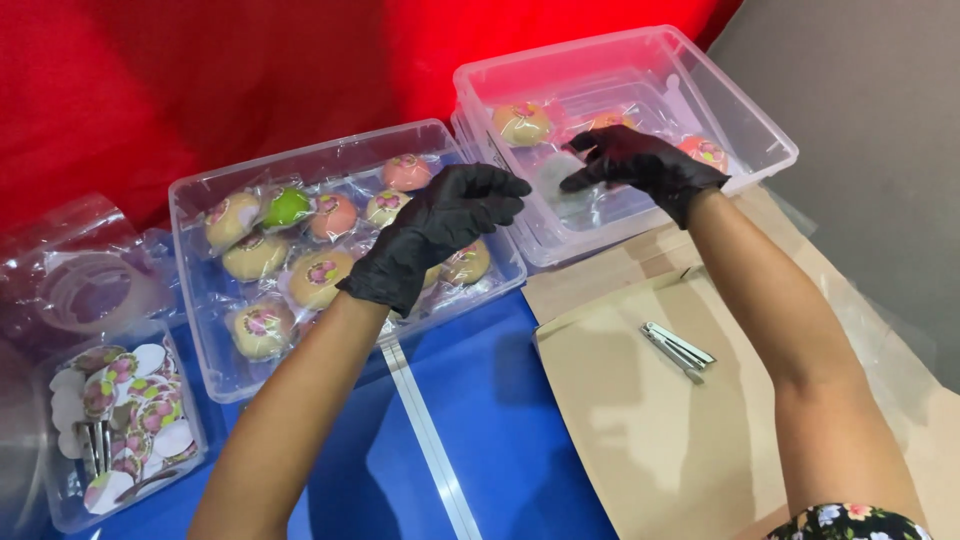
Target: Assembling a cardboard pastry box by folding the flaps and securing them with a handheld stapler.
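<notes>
Gloved hands meet over the right tub [760, 150]: right hand [640, 165], fingers curled, pinches a clear-wrapped pale bun [560, 180] at its near-left corner; left hand [440, 225] hovers half-open, empty, just left.

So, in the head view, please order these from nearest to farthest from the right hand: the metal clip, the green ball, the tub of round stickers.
From the right hand:
1. Metal clip, on the brown paper below it.
2. Green ball, in the left box.
3. Tub of round stickers, at the far lower left.
</notes>
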